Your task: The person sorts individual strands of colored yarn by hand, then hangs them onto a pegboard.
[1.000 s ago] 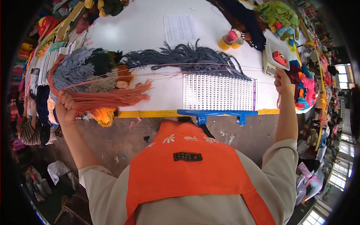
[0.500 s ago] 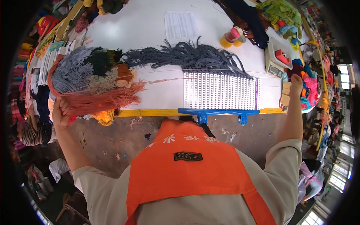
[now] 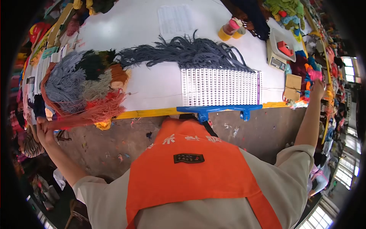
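Note:
My left hand [image 3: 45,131] is closed around the end of a salmon-pink yarn hank [image 3: 89,116] at the table's front left. The hank is stretched over the edge, its loose strands fanning to the right. At the far right my right hand [image 3: 317,91] is raised with its fingers closed. A thin strand of yarn [image 3: 213,93] crosses the table towards it, above the white perforated board [image 3: 221,87]. The strand's end at the fingers is too small to make out. Dark grey-blue yarn tassels [image 3: 190,53] hang from the board's far edge.
Blue-grey yarn [image 3: 65,82] and dark green yarn [image 3: 91,65] are heaped at left. Blue brackets [image 3: 219,110] stick out at the front edge. A scale [image 3: 277,57], a brown card [image 3: 292,87] and pink-and-yellow jars [image 3: 230,29] stand at right. A paper sheet [image 3: 175,19] lies behind.
My hands have moved further apart: the left hand down and left with the salmon-pink yarn, the right hand outward to the right. The view has shifted slightly.

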Demonstrator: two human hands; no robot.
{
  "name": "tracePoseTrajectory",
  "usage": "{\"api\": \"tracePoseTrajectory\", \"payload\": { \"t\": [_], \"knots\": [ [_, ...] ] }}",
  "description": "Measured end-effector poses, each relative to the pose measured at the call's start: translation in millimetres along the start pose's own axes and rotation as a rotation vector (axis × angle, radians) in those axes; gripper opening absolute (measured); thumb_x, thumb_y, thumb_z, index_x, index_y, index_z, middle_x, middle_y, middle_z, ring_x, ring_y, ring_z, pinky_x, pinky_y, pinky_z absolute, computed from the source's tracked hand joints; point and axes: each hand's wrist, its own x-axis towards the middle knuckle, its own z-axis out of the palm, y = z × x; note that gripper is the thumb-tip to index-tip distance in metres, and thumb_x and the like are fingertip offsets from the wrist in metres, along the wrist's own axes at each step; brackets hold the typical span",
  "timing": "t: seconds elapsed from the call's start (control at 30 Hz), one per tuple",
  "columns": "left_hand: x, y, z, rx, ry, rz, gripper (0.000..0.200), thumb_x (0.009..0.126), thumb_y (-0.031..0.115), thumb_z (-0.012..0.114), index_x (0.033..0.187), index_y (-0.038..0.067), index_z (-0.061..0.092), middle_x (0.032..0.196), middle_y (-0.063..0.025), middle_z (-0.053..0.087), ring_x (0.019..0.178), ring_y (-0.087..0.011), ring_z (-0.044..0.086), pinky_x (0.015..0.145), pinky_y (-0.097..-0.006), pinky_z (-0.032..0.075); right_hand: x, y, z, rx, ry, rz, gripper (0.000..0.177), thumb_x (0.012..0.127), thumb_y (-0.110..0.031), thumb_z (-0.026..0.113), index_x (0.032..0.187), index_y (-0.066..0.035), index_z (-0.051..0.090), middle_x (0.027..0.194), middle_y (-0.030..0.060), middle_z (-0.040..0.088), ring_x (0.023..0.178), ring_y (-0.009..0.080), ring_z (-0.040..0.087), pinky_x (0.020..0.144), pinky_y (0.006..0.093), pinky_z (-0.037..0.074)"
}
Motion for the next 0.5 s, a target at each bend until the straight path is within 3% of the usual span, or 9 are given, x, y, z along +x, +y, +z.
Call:
{"api": "tracePoseTrajectory", "payload": {
  "t": [0.07,0.13,0.2,0.27,0.37,0.4,0.47,0.5],
  "knots": [
    [7.3,-84.6,88.2,0.018,0.019,0.02,0.028,0.105,0.02,0.044,0.118,0.0,0.058,0.104,-0.0133,0.067,0.071,-0.0106,0.059,0.043,-0.0196,0.031,-70.8,-61.7,43.4,0.177,-0.186,-0.029,0.018,0.093,-0.019,0.066,0.106,-0.006,0.066,0.079,0.0008,0.064,0.05,0.0022,0.037,0.04,0.0215,0.023],
    [13.4,-175.3,177.2,0.071,-0.148,-0.058,0.031,0.104,0.019,0.045,0.126,0.001,0.056,0.118,-0.0162,0.066,0.09,-0.0138,0.066,0.044,-0.018,0.033,-144.7,-134.4,89.3,0.203,-0.243,-0.025,0.015,0.098,-0.014,0.061,0.111,-0.008,0.063,0.07,-0.006,0.052,0.046,0.0006,0.029,0.04,0.0194,0.02],
    [18.2,-262.9,257.0,0.381,0.138,0.007,0.032,0.103,0.019,0.047,0.129,0.002,0.054,0.126,-0.0175,0.063,0.111,-0.0189,0.065,0.045,-0.0155,0.033,-186.4,-181.4,109.4,0.245,-0.43,-0.091,0.018,0.099,-0.014,0.058,0.114,-0.005,0.061,0.078,-0.0038,0.059,0.048,-0.0011,0.028,0.04,0.0179,0.019],
    [17.1,-333.0,323.6,0.474,-0.049,-0.089,0.029,0.101,0.019,0.051,0.124,0.001,0.056,0.127,-0.0176,0.063,0.122,-0.0221,0.06,0.047,-0.0133,0.033,-214.7,-223.9,117.0,0.322,-0.649,-0.14,0.018,0.098,-0.009,0.058,0.116,-0.004,0.058,0.092,0.002,0.065,0.05,-0.0018,0.029,0.042,0.0167,0.02],
    [37.5,-417.3,358.0,0.435,-0.15,-0.247,0.017,0.098,0.017,0.057,0.107,0.003,0.057,0.122,-0.0172,0.066,0.118,-0.0207,0.063,0.047,-0.0131,0.03,-266.1,-289.6,130.1,0.396,-0.887,-0.218,0.018,0.1,-0.01,0.054,0.117,-0.003,0.058,0.094,0.0013,0.064,0.05,-0.0025,0.027,0.042,0.0158,0.02],
    [47.6,-439.6,360.4,0.364,-0.219,-0.311,0.016,0.098,0.017,0.057,0.106,0.004,0.056,0.122,-0.0173,0.066,0.115,-0.0201,0.064,0.046,-0.0142,0.029,-270.2,-306.2,131.5,0.402,-0.988,-0.278,0.02,0.101,-0.011,0.052,0.12,-0.003,0.057,0.099,0.002,0.066,0.05,-0.0025,0.028,0.042,0.0156,0.02],
    [69.9,-489.7,347.6,0.33,-0.275,-0.362,0.011,0.099,0.016,0.055,0.103,0.006,0.056,0.124,-0.0154,0.065,0.119,-0.02,0.062,0.045,-0.015,0.028,-288.5,-343.3,132.5,0.375,-0.995,-0.348,0.023,0.102,-0.011,0.051,0.122,-0.002,0.056,0.11,0.0037,0.067,0.051,-0.0022,0.028,0.042,0.016,0.021],
    [76.8,-510.1,345.1,0.288,-0.272,-0.37,0.01,0.099,0.016,0.056,0.101,0.006,0.056,0.121,-0.0153,0.066,0.115,-0.019,0.063,0.045,-0.0156,0.028,-289.2,-359.0,130.7,0.427,-1.084,-0.366,0.025,0.102,-0.011,0.05,0.125,-0.002,0.055,0.122,0.0051,0.065,0.051,-0.0012,0.027,0.043,0.0159,0.021]
  ]
}}
